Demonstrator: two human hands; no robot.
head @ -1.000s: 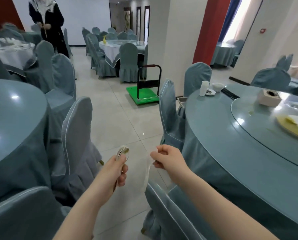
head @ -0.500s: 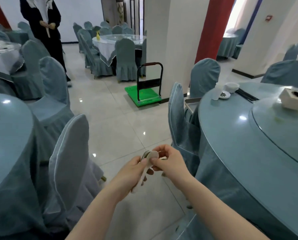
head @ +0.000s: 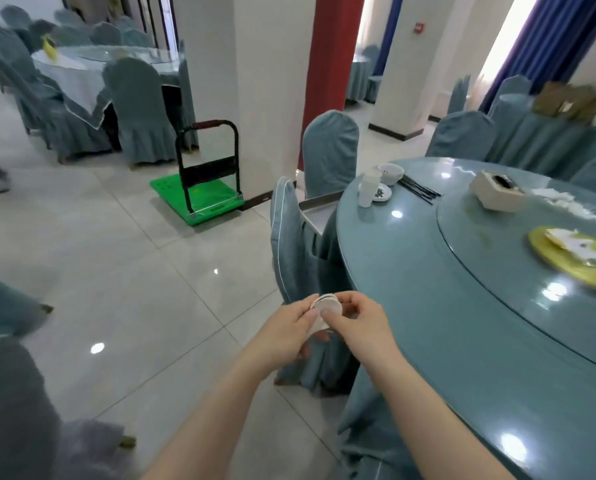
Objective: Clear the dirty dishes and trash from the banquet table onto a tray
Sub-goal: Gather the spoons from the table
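My left hand (head: 286,332) and my right hand (head: 357,323) meet in front of me beside the table's edge, both pinching a small stack of white paper cups (head: 325,308) held on its side. On the round banquet table (head: 428,306) stand more white cups (head: 367,188), a small saucer (head: 381,194), a white bowl (head: 390,173), black chopsticks (head: 419,188), a tissue box (head: 497,194) and a yellow plate with scraps (head: 577,258). A metal tray (head: 315,211) rests on a chair seat at the table's far left edge.
Covered chairs (head: 289,244) ring the table, one right ahead of my hands. A green platform trolley (head: 199,199) sits on the tiled floor by a white pillar. A person's leg shows at the far left. Crumpled tissues (head: 563,202) lie on the glass turntable.
My hands came together: the right hand brought its cup onto the left hand's cups. The view swung right and nearer to the table.
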